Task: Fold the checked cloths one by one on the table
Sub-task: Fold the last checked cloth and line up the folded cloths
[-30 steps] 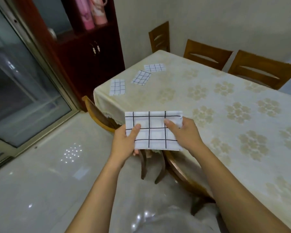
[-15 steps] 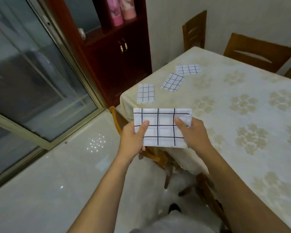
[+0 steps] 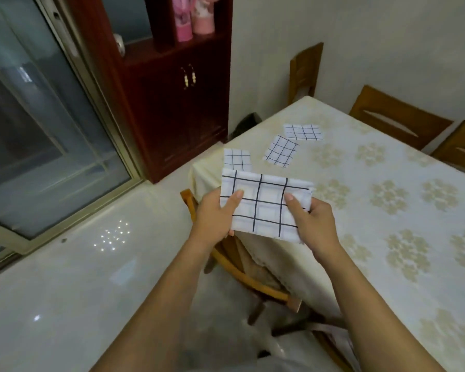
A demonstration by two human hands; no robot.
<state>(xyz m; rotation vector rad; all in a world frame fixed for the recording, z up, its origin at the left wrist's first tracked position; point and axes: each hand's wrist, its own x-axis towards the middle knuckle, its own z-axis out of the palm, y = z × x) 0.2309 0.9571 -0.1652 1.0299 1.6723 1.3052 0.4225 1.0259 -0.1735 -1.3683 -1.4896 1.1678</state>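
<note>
Between both hands (image 3: pixel 265 218), thumbs pinch the folded checked cloth (image 3: pixel 266 208) by its sides.

Matt woven cloth (image 3: pixel 263 208); glossy floor (image 3: pixel 78 277); wooden chair (image 3: pixel 397 124).

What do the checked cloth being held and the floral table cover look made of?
The white cloth with black checks looks like matte woven cotton: it bends softly and its lower edge frays. The cream floral table cover seems a faintly glossy fabric, possibly damask; it drapes over the edge.
</note>
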